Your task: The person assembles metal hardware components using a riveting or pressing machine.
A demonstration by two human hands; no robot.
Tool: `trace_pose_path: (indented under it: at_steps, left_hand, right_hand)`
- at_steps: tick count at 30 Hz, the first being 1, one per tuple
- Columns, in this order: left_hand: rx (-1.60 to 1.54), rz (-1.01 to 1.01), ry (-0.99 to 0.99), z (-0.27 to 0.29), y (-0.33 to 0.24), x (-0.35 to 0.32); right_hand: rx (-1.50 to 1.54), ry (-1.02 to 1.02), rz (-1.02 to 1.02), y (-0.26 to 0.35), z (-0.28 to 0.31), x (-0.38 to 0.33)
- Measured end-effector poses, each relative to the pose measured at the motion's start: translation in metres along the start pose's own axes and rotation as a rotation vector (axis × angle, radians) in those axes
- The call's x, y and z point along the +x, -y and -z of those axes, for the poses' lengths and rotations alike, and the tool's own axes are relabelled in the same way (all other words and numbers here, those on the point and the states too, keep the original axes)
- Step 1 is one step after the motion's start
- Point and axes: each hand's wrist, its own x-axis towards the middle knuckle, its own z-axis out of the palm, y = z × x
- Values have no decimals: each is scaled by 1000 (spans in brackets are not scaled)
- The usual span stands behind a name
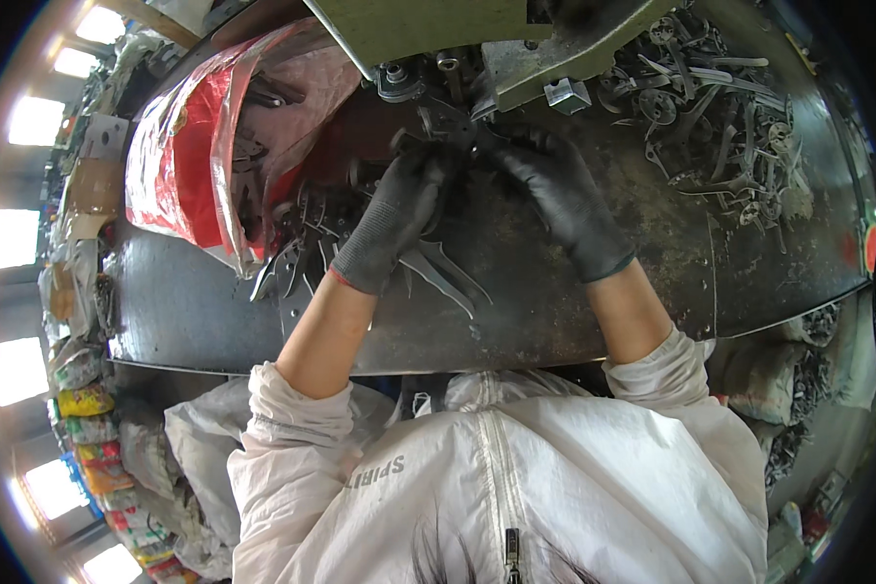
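Note:
Both of my hands wear dark work gloves and meet at a small dark metal part (457, 131) under the green machine head (457, 34). My left hand (399, 209) curls its fingers around the part's left side. My right hand (560, 200) pinches the same part from the right. Flat grey metal blades (438, 268) lie on the black worktable (555, 311) just under my left wrist. How the part sits in the machine is hidden by my fingers.
A red and clear plastic bag (204, 146) of metal pieces lies open at the left. A heap of assembled metal pieces (720, 127) fills the table's right side. Sacks and bags (97, 428) stand on the floor at left.

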Motion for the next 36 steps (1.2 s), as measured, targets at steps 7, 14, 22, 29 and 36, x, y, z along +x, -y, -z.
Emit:
trace_pose_path:
  at_steps: [7,14,22,29,36]
  left_hand:
    - [1303,-401,357,21,10,14]
    - [914,-278,-229,80,-1,19]
    - [1492,120,-259,223,107,15]
    - [1322,190,-295,247,152,11]
    - [1704,-100,-149,231,109,2]
  right_hand:
    - [-26,60,-142,5,-12,3]
    - [-62,13,-315,0,-2,-2]
    - [106,3,-273,1,-14,-1]
    - [-53,40,-384,24,-19,-16]
    - [49,27,-418,6,-9,-17]
